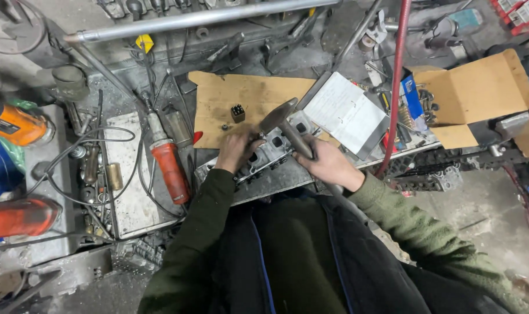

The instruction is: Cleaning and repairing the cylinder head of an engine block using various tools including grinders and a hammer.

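Hammer: dark metal head raised over the casting, handle slanting down to the right hand.
Casting: grey metal block with a row of holes, flat on the bench edge, partly over the cardboard sheet.
Right hand: grip closed round the hammer handle.
Left hand: fingers curled down on the casting's left end; what they pinch cannot be told.
Cardboard: brown sheet behind the casting, small dark block on it.
Notebook: open, white, right of the hammer head.
Red tool: left of the casting.
Red hose: hangs at right.
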